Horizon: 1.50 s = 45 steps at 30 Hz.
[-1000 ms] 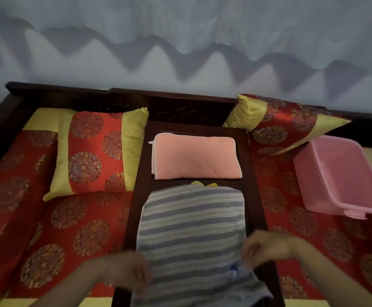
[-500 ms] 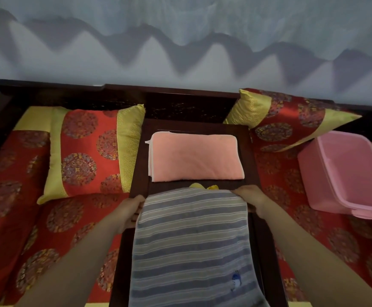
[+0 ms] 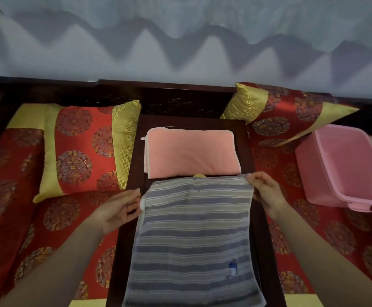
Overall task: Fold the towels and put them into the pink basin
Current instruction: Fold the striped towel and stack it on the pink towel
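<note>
A striped towel (image 3: 193,235), grey and blue, lies lengthwise down the middle of a dark wooden table (image 3: 191,121), with its near end hanging over the near edge and a small blue motif near its right side. The left hand (image 3: 116,209) pinches the towel's far left corner between thumb and fingers, and the right hand (image 3: 267,193) pinches the far right corner, which sits slightly raised. Just beyond that far edge a folded pink towel (image 3: 191,151) rests flat on the table, and a bit of something yellow (image 3: 199,175) peeks out between the two towels. The pink basin (image 3: 309,173) stands to the right of the table on a red patterned cover (image 3: 14,173), well apart from both hands. A red and gold cushion (image 3: 85,149) lies to the left, another (image 3: 287,114) at the far right
</note>
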Motion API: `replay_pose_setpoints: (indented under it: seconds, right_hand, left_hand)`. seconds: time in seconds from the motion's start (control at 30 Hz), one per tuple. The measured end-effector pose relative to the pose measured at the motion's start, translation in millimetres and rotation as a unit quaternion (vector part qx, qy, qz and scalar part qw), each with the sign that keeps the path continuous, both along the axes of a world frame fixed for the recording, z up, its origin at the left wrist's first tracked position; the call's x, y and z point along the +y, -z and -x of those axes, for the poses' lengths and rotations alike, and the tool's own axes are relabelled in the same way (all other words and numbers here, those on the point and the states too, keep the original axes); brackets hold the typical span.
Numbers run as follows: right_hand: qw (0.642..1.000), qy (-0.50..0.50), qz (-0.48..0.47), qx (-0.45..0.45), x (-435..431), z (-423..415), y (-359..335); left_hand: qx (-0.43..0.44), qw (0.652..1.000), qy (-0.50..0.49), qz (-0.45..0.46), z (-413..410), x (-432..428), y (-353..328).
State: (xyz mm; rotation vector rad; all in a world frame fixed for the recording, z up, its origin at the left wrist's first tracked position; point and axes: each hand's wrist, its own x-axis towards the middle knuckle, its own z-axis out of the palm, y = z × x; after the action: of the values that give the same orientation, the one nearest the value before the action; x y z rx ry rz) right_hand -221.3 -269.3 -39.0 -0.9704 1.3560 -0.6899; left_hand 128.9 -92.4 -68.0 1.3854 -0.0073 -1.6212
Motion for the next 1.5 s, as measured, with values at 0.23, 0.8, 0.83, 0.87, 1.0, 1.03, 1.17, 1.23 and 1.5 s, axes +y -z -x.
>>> replay_pose_setpoints:
  seconds: [0.23,0.8,0.83,0.87,1.0,1.03,1.17,1.23,1.5]
  right_hand:
    - [1.0,-0.005,0.003,0.015,-4.0,-2.0,6.0]
    - [0.997,0.033,0.066,0.036,-2.1,0.2,25.7]
    - [0.997,0.042,0.056,0.028,-3.0,-0.2,25.8]
    - [0.998,0.051,0.042,0.02,-4.1,0.3,25.9]
    - [0.997,0.064,-0.044,-0.025,-11.9,2.6,20.7]
    - [0.996,0.049,-0.062,-0.031,-14.6,2.3,18.2]
    - [0.994,-0.075,-0.067,0.048,-31.0,-0.7,8.8]
    - [0.986,-0.108,-0.011,0.13,-38.9,-1.7,5.2]
    - [0.945,-0.225,0.213,0.1,0.7,17.5,-54.1]
  left_hand:
    - [-0.074,0.988,0.113,-0.073,8.4,-29.0,-9.4]
    - [-0.024,0.993,-0.103,0.055,1.3,-27.5,14.8]
    - [-0.035,0.991,-0.117,0.05,-0.4,-32.2,16.2]
    - [-0.044,0.989,-0.13,0.052,-1.6,-37.5,15.4]
    - [-0.048,0.998,-0.023,0.045,-3.7,-55.0,1.2]
    - [-0.062,0.997,0.036,0.034,-5.5,-59.3,0.8]
    - [-0.277,0.947,0.157,0.037,-16.1,-73.4,0.7]
    - [-0.52,0.812,0.255,0.07,-27.1,-75.3,1.8]
    - [-0.507,0.784,0.253,0.254,-33.3,-16.7,-49.9]
